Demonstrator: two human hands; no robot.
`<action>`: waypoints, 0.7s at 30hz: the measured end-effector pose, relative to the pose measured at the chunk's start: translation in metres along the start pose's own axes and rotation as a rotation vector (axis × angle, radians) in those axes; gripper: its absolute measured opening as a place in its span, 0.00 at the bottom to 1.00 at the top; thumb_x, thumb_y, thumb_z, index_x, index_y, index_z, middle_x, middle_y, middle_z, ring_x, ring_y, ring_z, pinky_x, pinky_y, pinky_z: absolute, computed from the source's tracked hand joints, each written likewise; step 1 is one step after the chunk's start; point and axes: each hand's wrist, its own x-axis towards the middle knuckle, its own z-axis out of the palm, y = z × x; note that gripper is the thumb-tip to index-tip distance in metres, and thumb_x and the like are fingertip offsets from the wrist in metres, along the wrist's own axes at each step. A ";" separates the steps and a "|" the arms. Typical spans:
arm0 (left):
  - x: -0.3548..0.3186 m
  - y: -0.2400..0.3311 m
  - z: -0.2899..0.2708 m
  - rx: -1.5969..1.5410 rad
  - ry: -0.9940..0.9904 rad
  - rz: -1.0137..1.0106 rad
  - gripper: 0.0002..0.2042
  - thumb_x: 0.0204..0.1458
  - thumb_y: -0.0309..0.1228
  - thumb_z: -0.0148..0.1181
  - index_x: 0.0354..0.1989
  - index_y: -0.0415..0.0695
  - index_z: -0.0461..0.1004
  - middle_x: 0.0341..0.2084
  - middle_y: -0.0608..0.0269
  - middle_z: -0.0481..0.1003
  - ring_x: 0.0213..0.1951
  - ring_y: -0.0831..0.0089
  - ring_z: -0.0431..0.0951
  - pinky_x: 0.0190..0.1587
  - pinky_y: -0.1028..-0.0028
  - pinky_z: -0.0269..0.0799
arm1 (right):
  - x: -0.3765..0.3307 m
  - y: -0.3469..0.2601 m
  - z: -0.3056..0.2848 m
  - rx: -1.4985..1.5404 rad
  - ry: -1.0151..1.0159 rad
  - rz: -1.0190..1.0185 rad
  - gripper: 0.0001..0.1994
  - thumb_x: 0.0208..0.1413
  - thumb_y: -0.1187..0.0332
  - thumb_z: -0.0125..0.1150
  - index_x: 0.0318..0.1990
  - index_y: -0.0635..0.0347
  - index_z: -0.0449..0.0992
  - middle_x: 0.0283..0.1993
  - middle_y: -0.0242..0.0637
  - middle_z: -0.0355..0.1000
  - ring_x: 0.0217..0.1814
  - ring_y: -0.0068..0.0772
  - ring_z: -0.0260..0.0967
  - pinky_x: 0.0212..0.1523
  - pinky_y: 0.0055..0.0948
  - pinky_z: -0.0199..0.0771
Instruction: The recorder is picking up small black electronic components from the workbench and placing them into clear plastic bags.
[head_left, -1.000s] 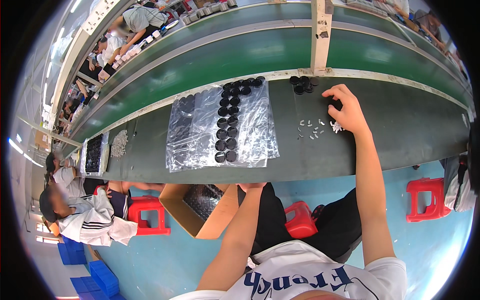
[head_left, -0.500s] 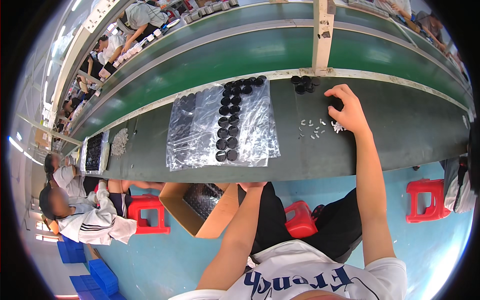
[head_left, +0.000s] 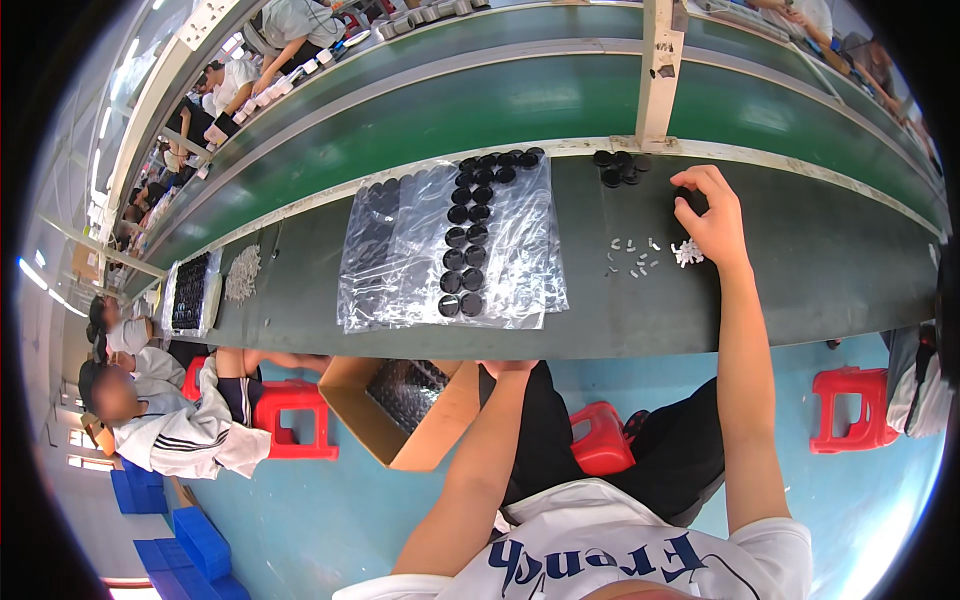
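Note:
My right hand (head_left: pixel 714 222) is over the dark tabletop on the right, thumb and fingers closed round a black round cap (head_left: pixel 688 201). Just below that hand lies a small heap of little white pieces (head_left: pixel 688 252), with more loose white pieces (head_left: pixel 630 258) scattered to its left. A cluster of black round caps (head_left: pixel 620 168) sits near the far ledge. My left hand (head_left: pixel 508 367) is at the table's near edge, its fingers hidden under it. Several black caps (head_left: pixel 455 258) stand in two columns on clear plastic bags (head_left: pixel 520 285) in the middle.
An open cardboard box (head_left: pixel 440 430) with bubble wrap is below the table edge at left. Farther left on the table are white pieces (head_left: pixel 242 274) and a tray of black parts (head_left: pixel 190 295). A white post (head_left: pixel 658 80) rises from the far ledge. Co-workers sit at left.
My right hand's thumb and fingers have closed on the black cap, at nearly the same spot. My left hand stays at the table edge. The whole view has shifted slightly.

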 end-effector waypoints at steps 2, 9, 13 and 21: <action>0.000 -0.003 0.000 0.001 -0.002 -0.001 0.30 0.50 0.62 0.55 0.54 0.57 0.82 0.54 0.60 0.78 0.56 0.54 0.75 0.47 0.46 0.68 | 0.000 -0.002 0.004 0.015 -0.023 0.009 0.14 0.48 0.78 0.63 0.44 0.62 0.79 0.45 0.36 0.74 0.44 0.33 0.73 0.49 0.30 0.74; -0.003 0.001 -0.014 -0.029 -0.008 0.000 0.31 0.50 0.63 0.55 0.55 0.57 0.81 0.55 0.60 0.78 0.57 0.53 0.75 0.49 0.46 0.68 | -0.002 -0.002 0.003 -0.007 -0.057 0.030 0.15 0.46 0.77 0.66 0.45 0.62 0.78 0.45 0.36 0.74 0.45 0.33 0.73 0.50 0.30 0.74; -0.003 -0.004 -0.010 -0.066 0.053 0.002 0.31 0.50 0.63 0.55 0.56 0.56 0.81 0.56 0.59 0.78 0.58 0.53 0.75 0.50 0.46 0.69 | -0.002 -0.003 0.005 0.018 -0.104 0.033 0.16 0.45 0.77 0.66 0.45 0.62 0.78 0.46 0.36 0.74 0.45 0.33 0.73 0.50 0.31 0.74; -0.003 -0.001 -0.010 -0.026 -0.013 -0.013 0.32 0.50 0.63 0.55 0.56 0.55 0.81 0.57 0.59 0.77 0.58 0.53 0.75 0.50 0.46 0.69 | -0.002 0.001 0.005 0.024 -0.139 0.049 0.16 0.46 0.79 0.63 0.45 0.63 0.78 0.46 0.37 0.73 0.45 0.34 0.73 0.51 0.30 0.75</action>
